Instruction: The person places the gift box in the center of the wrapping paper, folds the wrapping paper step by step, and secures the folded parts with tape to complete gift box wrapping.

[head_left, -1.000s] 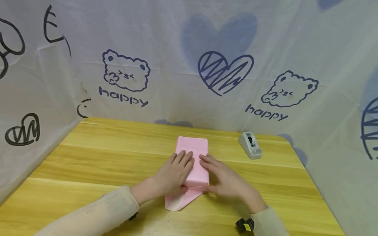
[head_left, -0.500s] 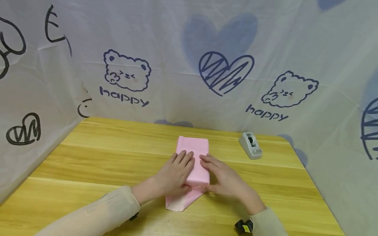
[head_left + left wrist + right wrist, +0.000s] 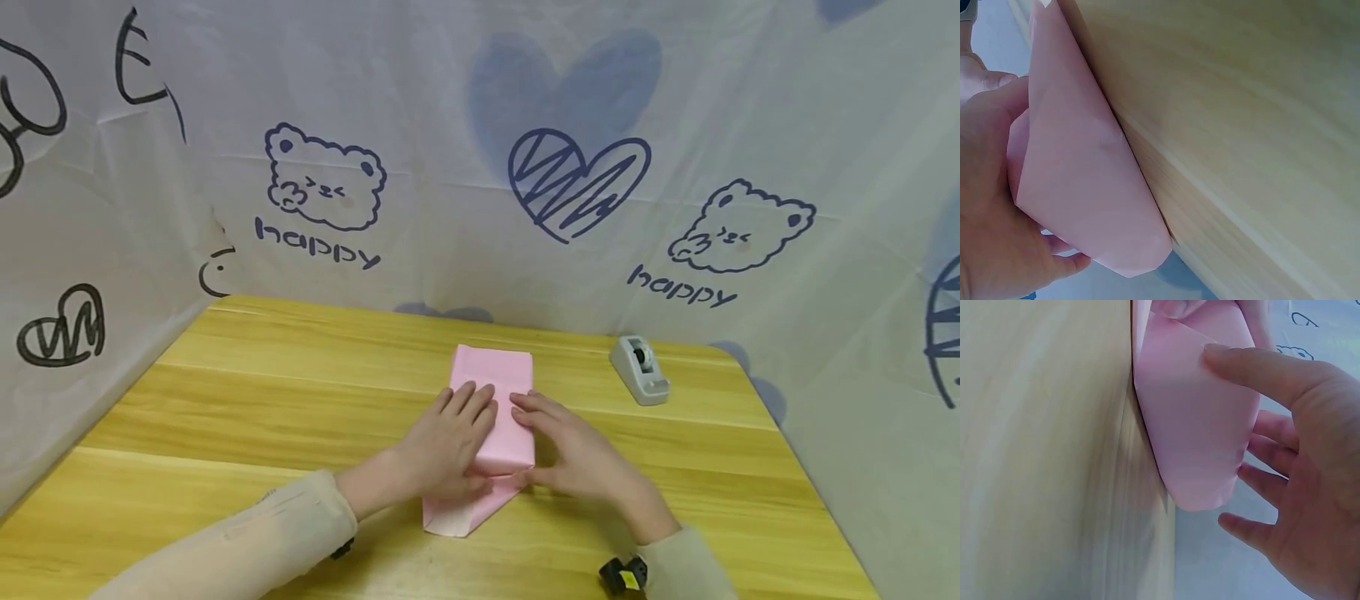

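Note:
A box-shaped package in pink paper (image 3: 495, 367) lies on the table in the head view. From its near end a folded paper flap (image 3: 461, 515) sticks out toward me. My left hand (image 3: 450, 442) rests on the package's top, fingers extended and thumb over the near fold. On the right side, my right hand (image 3: 581, 450) touches the top edge with its fingertips, its thumb at the near right corner. The right wrist view shows that thumb (image 3: 1241, 364) pressing the pink paper (image 3: 1194, 425). Fingers hide part of the near fold.
A white tape dispenser (image 3: 639, 371) stands at the back right of the wooden table (image 3: 262, 392). Behind and beside the table hangs a white cloth (image 3: 442, 100) printed with bears and hearts.
The left thumb has slid slightly to the right along the near fold. Otherwise both hands and the package hold almost the same position, with a small shift of the whole view.

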A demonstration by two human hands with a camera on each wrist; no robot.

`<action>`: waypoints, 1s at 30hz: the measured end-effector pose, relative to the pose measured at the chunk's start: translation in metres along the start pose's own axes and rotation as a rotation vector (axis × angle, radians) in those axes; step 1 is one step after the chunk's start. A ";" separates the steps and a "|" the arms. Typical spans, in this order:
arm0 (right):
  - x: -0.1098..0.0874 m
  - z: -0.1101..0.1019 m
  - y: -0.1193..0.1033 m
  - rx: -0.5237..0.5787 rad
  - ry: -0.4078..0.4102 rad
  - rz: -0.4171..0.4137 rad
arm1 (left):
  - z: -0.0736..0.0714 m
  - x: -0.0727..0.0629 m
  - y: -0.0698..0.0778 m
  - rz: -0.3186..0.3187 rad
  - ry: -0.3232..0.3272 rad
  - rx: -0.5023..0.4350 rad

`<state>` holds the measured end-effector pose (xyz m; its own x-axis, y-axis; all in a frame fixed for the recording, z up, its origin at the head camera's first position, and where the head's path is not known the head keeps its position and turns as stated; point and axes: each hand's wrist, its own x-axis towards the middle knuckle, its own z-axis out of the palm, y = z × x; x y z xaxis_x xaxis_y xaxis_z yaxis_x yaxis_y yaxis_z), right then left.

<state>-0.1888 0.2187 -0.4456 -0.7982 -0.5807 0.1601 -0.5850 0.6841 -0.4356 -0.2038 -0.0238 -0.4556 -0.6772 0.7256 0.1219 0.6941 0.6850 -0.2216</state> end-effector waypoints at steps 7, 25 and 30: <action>-0.001 0.000 -0.001 0.019 0.001 0.029 | -0.001 -0.001 0.000 -0.003 0.026 0.005; -0.014 0.007 -0.012 -0.094 0.105 0.008 | 0.004 -0.001 0.001 0.012 0.086 0.011; -0.035 0.010 -0.022 -0.123 0.243 -0.100 | 0.005 -0.001 0.000 0.020 0.091 0.031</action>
<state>-0.1462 0.2194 -0.4504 -0.7380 -0.5355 0.4106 -0.6637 0.6857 -0.2987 -0.2043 -0.0254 -0.4607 -0.6375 0.7428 0.2045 0.6982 0.6692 -0.2541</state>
